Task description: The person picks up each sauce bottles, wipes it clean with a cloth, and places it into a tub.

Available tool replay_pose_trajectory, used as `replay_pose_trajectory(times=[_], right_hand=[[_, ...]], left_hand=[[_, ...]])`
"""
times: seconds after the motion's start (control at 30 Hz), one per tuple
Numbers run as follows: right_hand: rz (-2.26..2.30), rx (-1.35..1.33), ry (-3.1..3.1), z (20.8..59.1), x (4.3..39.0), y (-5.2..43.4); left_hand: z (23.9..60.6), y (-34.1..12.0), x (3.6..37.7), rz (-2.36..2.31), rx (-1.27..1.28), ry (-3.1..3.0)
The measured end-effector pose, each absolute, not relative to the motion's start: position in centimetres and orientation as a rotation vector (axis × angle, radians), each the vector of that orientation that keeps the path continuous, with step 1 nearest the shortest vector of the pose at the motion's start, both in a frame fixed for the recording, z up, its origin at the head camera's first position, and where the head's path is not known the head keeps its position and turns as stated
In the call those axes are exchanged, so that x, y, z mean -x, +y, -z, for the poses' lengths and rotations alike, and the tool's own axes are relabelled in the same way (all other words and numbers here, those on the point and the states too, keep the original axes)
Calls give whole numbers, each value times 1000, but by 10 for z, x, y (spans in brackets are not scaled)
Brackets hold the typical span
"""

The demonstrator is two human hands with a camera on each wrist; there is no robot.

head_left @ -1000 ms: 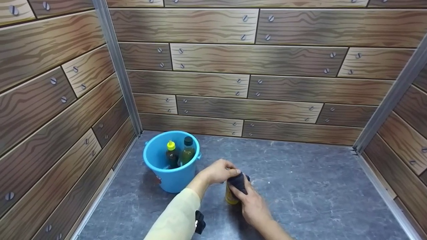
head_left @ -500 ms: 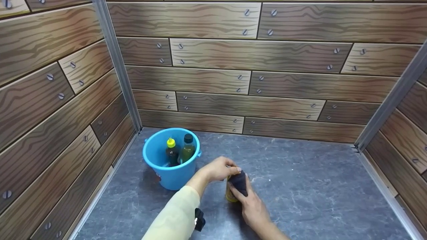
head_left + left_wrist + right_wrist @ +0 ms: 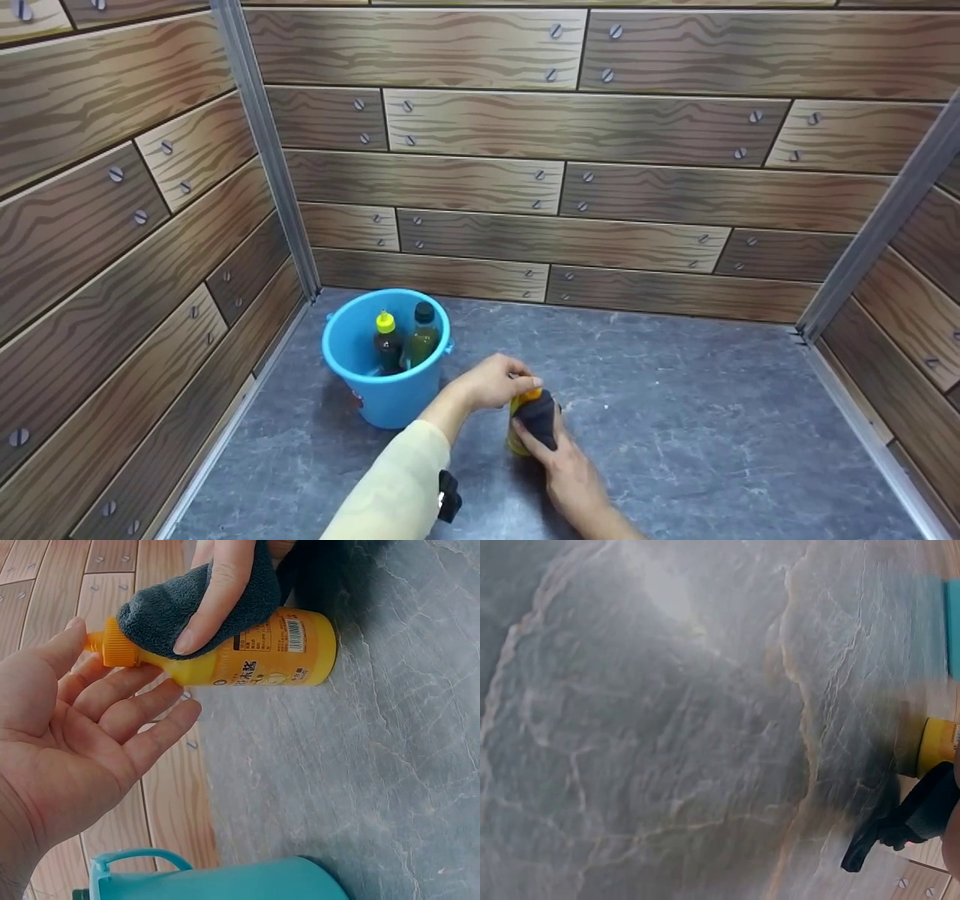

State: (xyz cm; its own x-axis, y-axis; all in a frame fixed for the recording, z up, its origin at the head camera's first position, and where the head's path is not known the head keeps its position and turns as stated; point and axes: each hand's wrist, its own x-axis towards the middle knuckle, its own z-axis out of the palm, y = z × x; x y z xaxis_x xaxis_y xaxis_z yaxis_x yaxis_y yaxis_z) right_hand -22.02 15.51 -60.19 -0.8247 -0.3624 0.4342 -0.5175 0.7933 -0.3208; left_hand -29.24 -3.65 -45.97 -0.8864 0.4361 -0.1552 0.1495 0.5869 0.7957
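Note:
A yellow squeeze bottle [image 3: 277, 645] with an orange cap and nozzle stands upright on the grey surface. My left hand [image 3: 491, 382] pinches the nozzle tip between thumb and forefinger; in the left wrist view its other fingers spread loosely beside the neck. A dark cloth [image 3: 537, 412] is wrapped partly round the bottle's upper body and shoulder. My right hand [image 3: 574, 469] grips the bottle through this cloth, thumb on the near side. Only the bottle's base and a hanging end of cloth [image 3: 922, 806] show in the right wrist view.
To the left stands a blue bucket [image 3: 394, 405]. Inside it are a dark bottle with a yellow cap [image 3: 387, 349] and a greenish bottle with a black cap [image 3: 424, 341]. Wood-patterned walls [image 3: 450, 127] enclose the grey tabletop [image 3: 712, 427] at the back and sides.
The cloth, held by the right hand, has slid lower on the bottle, uncovering the orange cap. The left hand keeps its place at the nozzle.

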Motion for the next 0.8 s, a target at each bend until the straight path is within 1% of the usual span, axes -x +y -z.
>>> replay_pose_trajectory(times=[0.37, 0.8], right_hand=[[-622, -723, -2633, 602, 217, 159], [-611, -798, -2751, 602, 216, 167]], left_hand=[[464, -36, 291, -1197, -502, 2524], [463, -34, 292, -1214, -476, 2517]])
